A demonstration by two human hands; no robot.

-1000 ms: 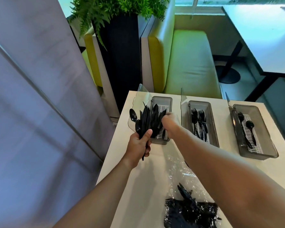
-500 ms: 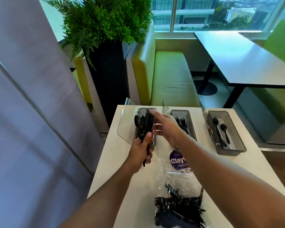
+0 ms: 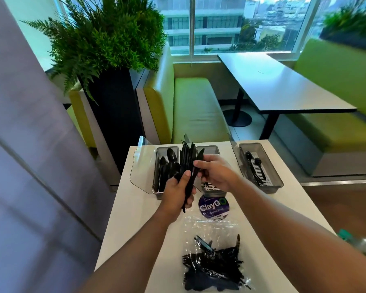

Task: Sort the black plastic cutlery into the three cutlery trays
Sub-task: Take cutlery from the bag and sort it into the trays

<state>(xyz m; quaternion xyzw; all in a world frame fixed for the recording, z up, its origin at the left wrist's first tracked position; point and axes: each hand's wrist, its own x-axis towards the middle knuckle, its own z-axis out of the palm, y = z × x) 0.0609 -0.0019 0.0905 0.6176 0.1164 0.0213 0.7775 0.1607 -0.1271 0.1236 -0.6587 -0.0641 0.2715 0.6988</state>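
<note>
My left hand point(image 3: 176, 192) grips a fanned bunch of black cutlery point(image 3: 186, 160) upright above the left tray point(image 3: 156, 182). My right hand point(image 3: 217, 174) pinches one black knife point(image 3: 195, 166) at the right edge of that bunch. Three grey trays stand in a row at the table's far edge: the left one, the middle tray point(image 3: 212, 188) partly hidden behind my hands, and the right tray point(image 3: 277, 182) with a few black spoons point(image 3: 256, 166). A clear plastic bag point(image 3: 213, 265) with several black pieces lies near me.
The white table point(image 3: 135, 216) carries a round purple ClayGo sticker point(image 3: 213, 208). Clear tray lids point(image 3: 141, 166) stand open at the trays' left sides. Behind are a green bench point(image 3: 194, 106), a tall planter point(image 3: 112, 98) and another table point(image 3: 279, 85).
My head has tilted up, so the trays sit lower and smaller in view. My right hand came off the left tray and now pinches a knife in the bunch.
</note>
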